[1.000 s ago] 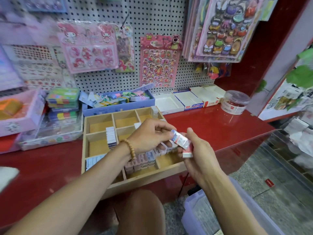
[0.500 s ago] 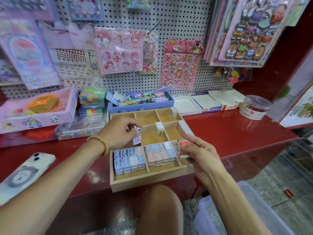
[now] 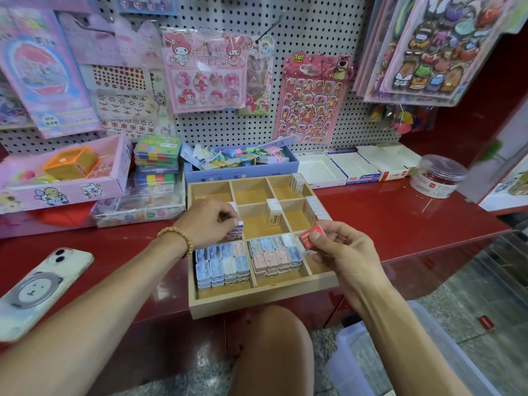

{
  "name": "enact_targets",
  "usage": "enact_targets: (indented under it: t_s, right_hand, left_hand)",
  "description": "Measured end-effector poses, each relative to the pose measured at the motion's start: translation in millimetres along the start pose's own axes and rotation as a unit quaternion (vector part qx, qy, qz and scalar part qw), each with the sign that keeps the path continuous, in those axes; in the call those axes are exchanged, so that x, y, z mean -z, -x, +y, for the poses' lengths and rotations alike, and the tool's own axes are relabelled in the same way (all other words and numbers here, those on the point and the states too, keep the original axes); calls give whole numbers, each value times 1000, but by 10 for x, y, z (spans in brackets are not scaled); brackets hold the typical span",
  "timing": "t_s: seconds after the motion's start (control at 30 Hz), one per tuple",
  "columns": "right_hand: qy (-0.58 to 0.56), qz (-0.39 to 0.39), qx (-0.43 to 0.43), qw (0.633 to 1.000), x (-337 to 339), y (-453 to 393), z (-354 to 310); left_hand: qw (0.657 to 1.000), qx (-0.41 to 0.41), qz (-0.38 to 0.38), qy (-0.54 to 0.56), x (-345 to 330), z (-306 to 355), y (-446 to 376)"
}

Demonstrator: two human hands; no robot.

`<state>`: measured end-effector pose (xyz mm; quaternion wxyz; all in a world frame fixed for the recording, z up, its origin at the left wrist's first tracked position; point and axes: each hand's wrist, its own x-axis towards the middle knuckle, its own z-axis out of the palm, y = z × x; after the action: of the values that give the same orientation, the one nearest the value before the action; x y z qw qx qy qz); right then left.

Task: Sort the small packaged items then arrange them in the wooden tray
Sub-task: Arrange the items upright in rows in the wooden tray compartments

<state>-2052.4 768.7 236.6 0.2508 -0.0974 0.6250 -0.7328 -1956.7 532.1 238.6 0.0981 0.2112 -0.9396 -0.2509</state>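
Observation:
A wooden tray (image 3: 263, 302) with several compartments sits at the red counter's front edge. My left hand (image 3: 210, 221) reaches into the middle-left compartment, its fingers curled round a small white, blue and red packet (image 3: 236, 231). My right hand (image 3: 338, 247) hovers over the tray's right side and pinches a small red packet (image 3: 311, 235). Rows of pastel blue and pink packets (image 3: 221, 264) fill the front-left compartment, and more pastel packets (image 3: 271, 254) fill the front-middle one. White boxed packets (image 3: 273, 214) stand upright in the middle and right compartments.
A phone (image 3: 38, 287) lies on the red counter (image 3: 400, 221) at the left. Behind the tray are a blue box (image 3: 240, 174), pink box (image 3: 71, 187), white boxes (image 3: 351, 170) and a clear jar (image 3: 437, 177). Sticker sheets hang on the pegboard. A clear bin (image 3: 423, 352) stands on the floor.
My left hand carried a packet from my right hand into the tray's middle-left compartment. My right hand kept the red packet and rose slightly. The view shifted right and closer.

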Motion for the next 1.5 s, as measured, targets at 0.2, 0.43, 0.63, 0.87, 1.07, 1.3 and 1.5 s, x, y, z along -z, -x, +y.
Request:
enact_targets:
  t_s: [0.2,0.43,0.63,0.87,1.07,1.3,1.5]
  right_hand:
    - [7,4,-5,1000,-10,0,14]
    - [-42,3,-22,999,-23,22,-6]
    - [-90,1,-14,996,8,-3,-12]
    - [-58,11,3,998,210,-92,-30]
    - [20,69,24,997,617,-256,18]
    - [72,149,35,986,1199,-357,103]
    - [57,172,27,983,1519,-471,245]
  left_hand:
    - [1000,8,21,2,-106,-79,-17]
    - [993,-7,98,-63,-117,-32,2]
    - [971,-56,38,229,-187,642,14]
    - [943,-80,-67,317,-370,1089,-182]
    - [995,-73,5,73,-442,1150,-592]
    - [990,-65,8,-125,-735,1009,-1149]
    - [984,-86,-18,-153,-906,906,-1447]
